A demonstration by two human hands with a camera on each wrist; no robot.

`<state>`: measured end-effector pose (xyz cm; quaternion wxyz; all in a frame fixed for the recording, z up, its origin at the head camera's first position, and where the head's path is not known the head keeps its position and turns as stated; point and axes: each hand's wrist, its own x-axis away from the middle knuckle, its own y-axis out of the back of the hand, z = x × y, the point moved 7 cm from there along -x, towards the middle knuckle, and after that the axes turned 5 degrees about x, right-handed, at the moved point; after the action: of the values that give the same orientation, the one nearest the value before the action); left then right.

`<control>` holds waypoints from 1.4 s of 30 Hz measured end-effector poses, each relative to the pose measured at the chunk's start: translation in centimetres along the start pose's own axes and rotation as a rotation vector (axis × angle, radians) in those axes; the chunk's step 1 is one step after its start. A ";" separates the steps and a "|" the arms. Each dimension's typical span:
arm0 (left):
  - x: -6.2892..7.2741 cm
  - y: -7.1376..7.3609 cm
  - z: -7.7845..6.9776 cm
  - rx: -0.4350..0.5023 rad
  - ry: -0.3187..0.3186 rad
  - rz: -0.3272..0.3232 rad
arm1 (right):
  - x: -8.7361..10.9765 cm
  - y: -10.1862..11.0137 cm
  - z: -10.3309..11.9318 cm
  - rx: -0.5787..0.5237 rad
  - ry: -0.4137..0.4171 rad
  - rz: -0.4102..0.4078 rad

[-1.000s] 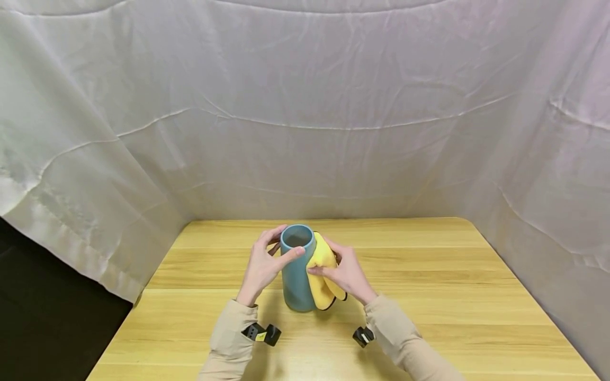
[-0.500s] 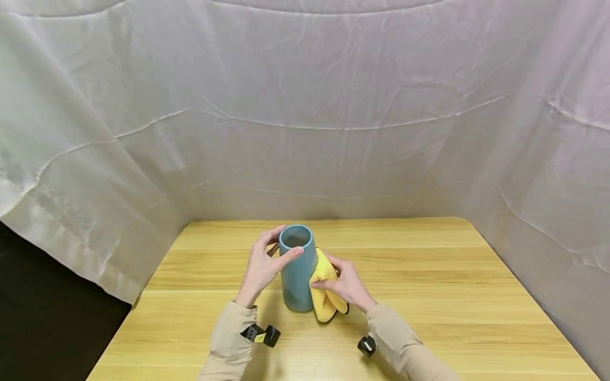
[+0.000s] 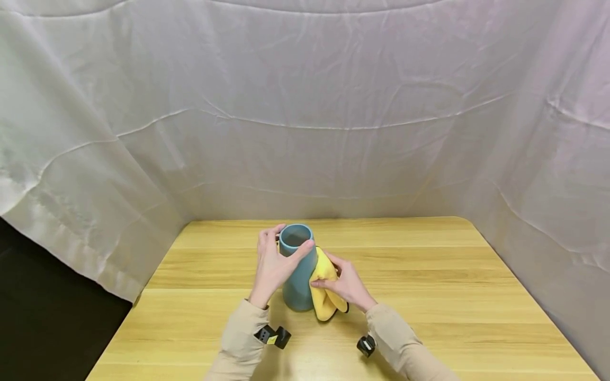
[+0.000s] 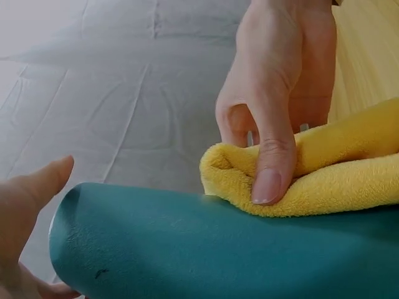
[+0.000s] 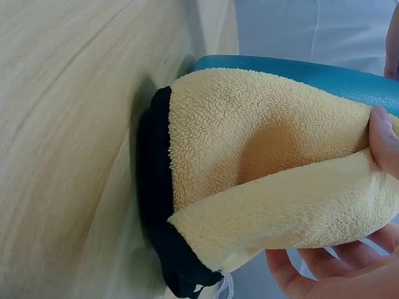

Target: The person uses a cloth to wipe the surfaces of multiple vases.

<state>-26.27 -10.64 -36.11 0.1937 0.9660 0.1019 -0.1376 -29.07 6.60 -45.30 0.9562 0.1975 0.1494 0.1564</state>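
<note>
A tall teal vase [image 3: 299,288] stands upright on the table, its round mouth upward. My left hand [image 3: 276,262] spans the mouth, the thumb over the right side of the rim and the other fingers at the left. In the left wrist view, a gap shows between that thumb [image 4: 50,180] and the vase [image 4: 181,237]; fingertips below lie against the rim end. My right hand [image 3: 348,283] pinches a folded yellow cloth [image 3: 325,301] with dark edging, pressed to the vase's right side. The right wrist view shows the cloth [image 5: 237,137] covering much of the vase [image 5: 299,71].
The wooden table [image 3: 452,307] stretches to both sides of the vase. Pale curtains [image 3: 305,169] hang behind it and at the sides. A dark area [image 3: 47,301] lies at the left beyond the table edge. Small black cameras sit on both wrists.
My right hand and the cloth slid down the vase's side, then stayed there. My left hand has shifted rightward over the mouth, its thumb moving toward the right rim. The vase stays upright.
</note>
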 end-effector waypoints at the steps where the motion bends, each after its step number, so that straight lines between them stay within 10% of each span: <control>1: 0.0 0.0 -0.1 -0.008 -0.003 -0.010 | 0.0 0.0 0.0 -0.002 -0.001 0.000; 18: -0.4 0.5 0.2 0.134 -0.069 -0.012 | 0.2 0.1 0.0 -0.002 0.000 -0.018; 33: -1.7 1.1 1.9 0.329 -0.012 0.331 | 0.2 -0.2 -0.1 -0.037 0.010 0.005; 42: -0.6 0.9 1.2 0.227 -0.026 0.148 | 0.2 -0.3 0.1 -0.053 0.016 0.010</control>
<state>-26.90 -12.07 -36.64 0.0940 0.9847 0.0115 -0.1462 -28.73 6.39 -45.38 0.9591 0.1715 0.1518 0.1665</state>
